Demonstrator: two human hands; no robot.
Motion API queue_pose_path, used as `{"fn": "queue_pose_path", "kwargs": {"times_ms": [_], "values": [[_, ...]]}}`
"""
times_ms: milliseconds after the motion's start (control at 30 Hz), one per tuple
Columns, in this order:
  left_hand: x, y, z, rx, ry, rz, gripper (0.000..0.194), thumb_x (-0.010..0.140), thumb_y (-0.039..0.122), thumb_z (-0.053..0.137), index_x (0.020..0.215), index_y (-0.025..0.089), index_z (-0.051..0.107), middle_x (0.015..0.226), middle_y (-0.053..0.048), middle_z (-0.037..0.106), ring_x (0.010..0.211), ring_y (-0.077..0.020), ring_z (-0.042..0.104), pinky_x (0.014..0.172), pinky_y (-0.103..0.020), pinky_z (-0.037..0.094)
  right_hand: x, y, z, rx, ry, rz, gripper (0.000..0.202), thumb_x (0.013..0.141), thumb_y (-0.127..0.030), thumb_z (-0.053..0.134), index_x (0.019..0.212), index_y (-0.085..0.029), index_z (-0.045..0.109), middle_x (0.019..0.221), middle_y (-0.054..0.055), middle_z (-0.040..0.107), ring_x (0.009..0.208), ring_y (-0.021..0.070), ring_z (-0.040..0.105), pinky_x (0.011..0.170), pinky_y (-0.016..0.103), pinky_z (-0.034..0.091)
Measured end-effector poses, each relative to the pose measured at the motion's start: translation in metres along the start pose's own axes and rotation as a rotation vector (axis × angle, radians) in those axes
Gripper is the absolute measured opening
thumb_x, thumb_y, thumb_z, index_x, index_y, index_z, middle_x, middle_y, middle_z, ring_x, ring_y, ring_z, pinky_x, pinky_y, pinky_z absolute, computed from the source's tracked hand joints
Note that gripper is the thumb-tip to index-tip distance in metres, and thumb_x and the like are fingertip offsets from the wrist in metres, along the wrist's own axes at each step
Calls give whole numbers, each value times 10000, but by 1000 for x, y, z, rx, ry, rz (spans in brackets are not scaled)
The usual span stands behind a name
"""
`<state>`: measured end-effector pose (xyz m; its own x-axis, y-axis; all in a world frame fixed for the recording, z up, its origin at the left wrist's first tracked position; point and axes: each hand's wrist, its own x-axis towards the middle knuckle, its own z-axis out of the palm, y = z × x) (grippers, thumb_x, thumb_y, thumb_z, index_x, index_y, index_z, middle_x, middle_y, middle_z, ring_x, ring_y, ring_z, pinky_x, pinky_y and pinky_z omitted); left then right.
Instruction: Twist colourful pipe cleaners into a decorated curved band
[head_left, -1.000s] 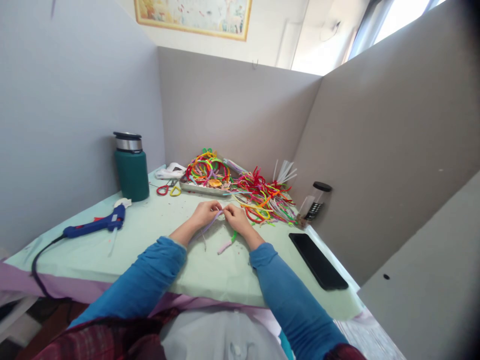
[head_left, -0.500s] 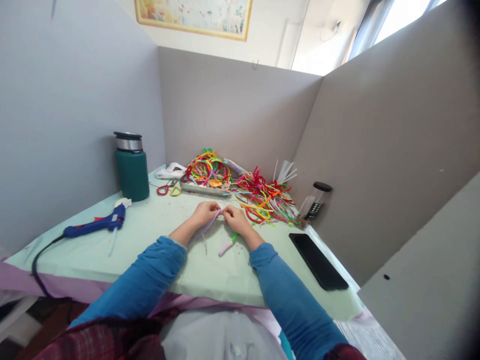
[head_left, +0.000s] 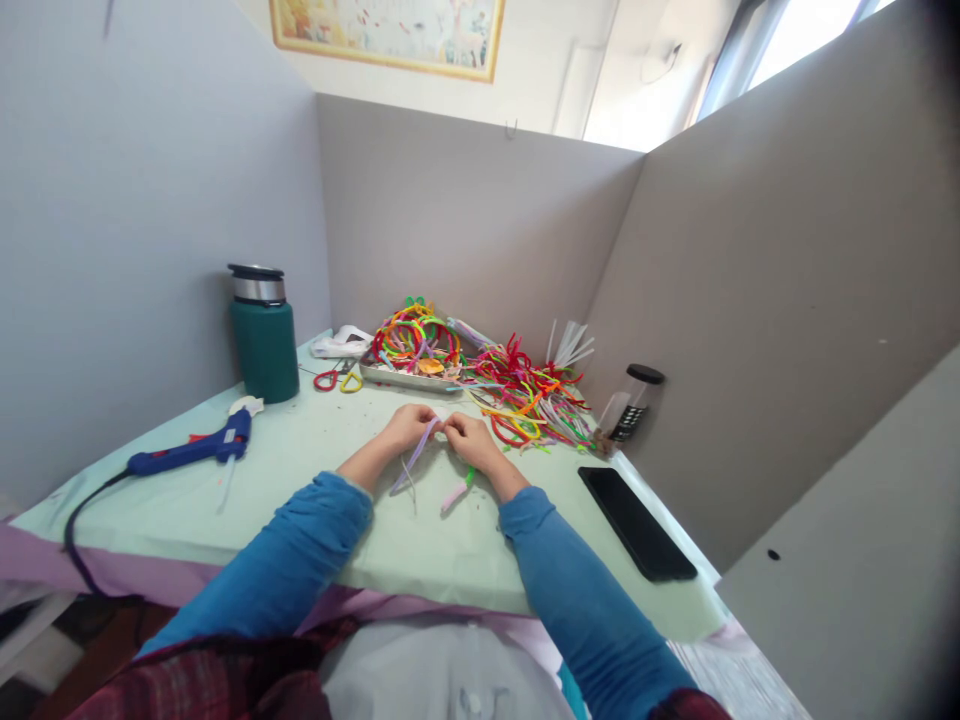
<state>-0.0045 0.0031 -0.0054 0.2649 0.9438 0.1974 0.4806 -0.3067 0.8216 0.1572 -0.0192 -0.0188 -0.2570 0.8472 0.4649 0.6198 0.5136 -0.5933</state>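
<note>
My left hand [head_left: 405,428] and my right hand [head_left: 471,440] meet over the pale green table [head_left: 315,500], both pinching a lilac pipe cleaner [head_left: 414,458] whose free end trails down toward me. Just below my right hand lies a pink and green pipe-cleaner piece [head_left: 456,491]. A heap of bright pipe cleaners [head_left: 525,395] sprawls beyond my hands. More coiled ones fill a metal tray [head_left: 405,378] behind my left hand.
A blue glue gun [head_left: 191,450] with a black cord lies at the left. A green flask [head_left: 262,335] stands by the left partition. Red and yellow scissors [head_left: 336,379] sit near the tray. A black phone [head_left: 636,520] and a dark-lidded jar [head_left: 628,402] are at the right.
The lilac pipe cleaner's trailing end has swung a little lower and toward me between my fingers. My hands stay in the same place.
</note>
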Motion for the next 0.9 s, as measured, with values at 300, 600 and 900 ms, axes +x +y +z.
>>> {"fn": "queue_pose_path", "kwargs": {"times_ms": [300, 600, 900], "values": [[-3, 3, -1, 70, -35, -43, 346, 726, 434, 481, 617, 122, 584, 467, 10, 504, 372, -78, 386, 397, -205, 276, -1, -1, 0, -9, -28, 1, 162, 764, -239, 445, 737, -178, 593, 621, -15, 577, 585, 106, 473, 563, 205, 318], [-2, 1, 2, 58, -56, -90, 365, 708, 478, 538, 742, 120, 599, 584, -3, 581, 330, -48, 351, 339, -192, 246, -1, 0, 2, -42, -16, 10, 162, 764, -241, 454, 734, -179, 601, 610, -15, 575, 588, 106, 469, 565, 203, 316], [0, -1, 2, 107, -69, -70, 373, 712, 475, 532, 667, 112, 603, 513, 2, 540, 330, -59, 359, 349, -207, 266, 1, 3, 3, -61, 0, 1, 162, 769, -244, 456, 763, -185, 608, 642, -11, 594, 605, 110, 488, 569, 205, 326]]}}
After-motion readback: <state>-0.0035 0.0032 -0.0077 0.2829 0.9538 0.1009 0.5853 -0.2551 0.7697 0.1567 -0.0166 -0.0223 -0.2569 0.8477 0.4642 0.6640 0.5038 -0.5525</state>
